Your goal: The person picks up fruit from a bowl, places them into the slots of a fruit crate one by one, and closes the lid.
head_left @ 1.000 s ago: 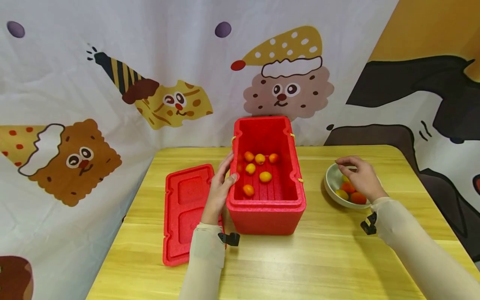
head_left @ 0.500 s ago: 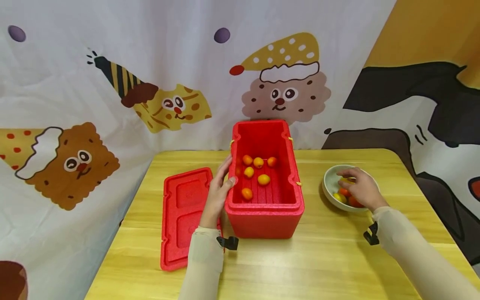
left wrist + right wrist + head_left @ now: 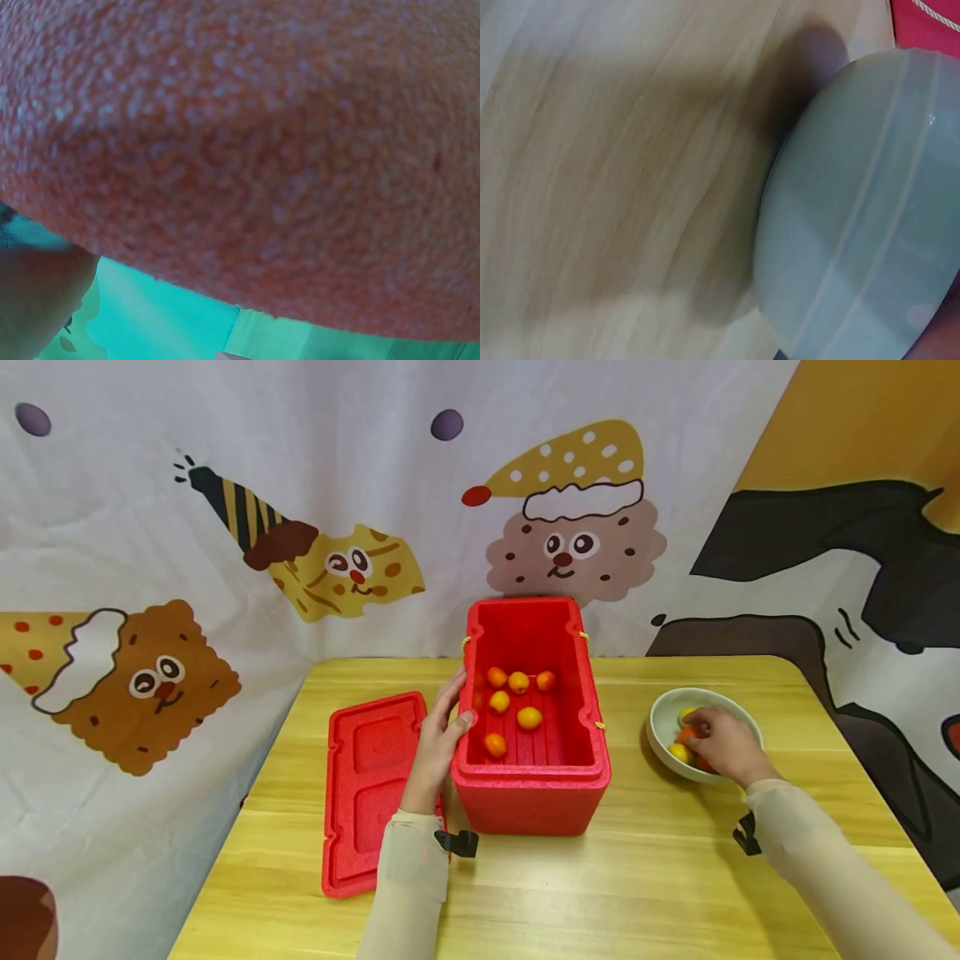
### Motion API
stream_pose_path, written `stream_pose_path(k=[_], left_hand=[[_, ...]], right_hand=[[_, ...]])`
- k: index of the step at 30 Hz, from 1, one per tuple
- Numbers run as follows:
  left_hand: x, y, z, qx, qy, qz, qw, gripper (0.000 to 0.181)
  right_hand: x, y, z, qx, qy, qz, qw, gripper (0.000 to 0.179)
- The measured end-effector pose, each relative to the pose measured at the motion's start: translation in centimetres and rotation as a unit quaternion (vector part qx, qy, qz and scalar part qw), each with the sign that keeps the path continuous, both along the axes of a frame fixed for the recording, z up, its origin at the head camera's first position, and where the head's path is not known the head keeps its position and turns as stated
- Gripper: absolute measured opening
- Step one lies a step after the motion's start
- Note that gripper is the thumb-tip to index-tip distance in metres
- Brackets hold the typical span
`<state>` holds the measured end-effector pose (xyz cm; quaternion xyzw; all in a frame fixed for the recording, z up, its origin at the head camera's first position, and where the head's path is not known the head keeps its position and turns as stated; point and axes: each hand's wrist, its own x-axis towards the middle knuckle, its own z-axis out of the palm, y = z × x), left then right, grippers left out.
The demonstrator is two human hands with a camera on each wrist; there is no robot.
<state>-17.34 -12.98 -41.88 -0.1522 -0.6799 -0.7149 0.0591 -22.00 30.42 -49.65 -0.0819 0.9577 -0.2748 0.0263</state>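
Observation:
In the head view, my left hand [image 3: 437, 739] grips the left side of a red foam box [image 3: 532, 802], thumb on the rim and fingers along the outer wall. Several small round orange and yellow fruits [image 3: 529, 718] lie on its ribbed floor. My right hand [image 3: 727, 746] reaches into a pale green bowl [image 3: 660, 739], thumb and fingertips pinching an orange fruit [image 3: 686, 736]. A yellow fruit [image 3: 679, 753] and others sit beside it, partly hidden by the hand. The box's grainy wall [image 3: 240, 165] fills the left wrist view; the bowl's outer side [image 3: 847, 202] shows in the right.
The red lid [image 3: 375, 785] lies flat on the wooden table [image 3: 600, 893], left of the box and partly under my left forearm. Yellow cords [image 3: 600, 725] show at the box's rim. Behind the table hangs a printed cloth [image 3: 420, 468] with cartoon figures.
My right hand has come down from above the bowl's far rim into the fruits, its fingertips closing at an orange one. The left hand, box and lid stay in place.

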Motion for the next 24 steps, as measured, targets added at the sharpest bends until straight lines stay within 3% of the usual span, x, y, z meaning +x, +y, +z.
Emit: stream_pose_path(k=[7, 14, 17, 20, 24], left_hand=[[-0.2, -0.1, -0.3, 0.003, -0.002, -0.002, 1.0, 0.056], [-1.5, -0.4, -2.8, 0.017, 0.006, 0.002, 0.9998, 0.056], [-1.7, -0.4, -3.3, 0.012, 0.012, 0.01, 0.9998, 0.056], [-1.7, -0.4, -3.2, 0.016, 0.005, 0.008, 0.9998, 0.056], [-1.1, -0.3, -1.8, 0.016, -0.009, -0.001, 0.9998, 0.057]], right_hand=[[-0.1, -0.4, 0.0, 0.012, -0.006, 0.002, 0.9999, 0.032], [0.0, 0.0, -0.2, 0.014, 0.001, 0.02, 0.9997, 0.031], [0.1, 0.0, -0.2, 0.013, 0.006, 0.027, 0.9995, 0.029], [0.1, 0.0, -0.1, 0.012, 0.006, 0.03, 0.9995, 0.028], [0.0, -0.1, -0.2, 0.006, 0.008, 0.027, 0.9996, 0.029]])
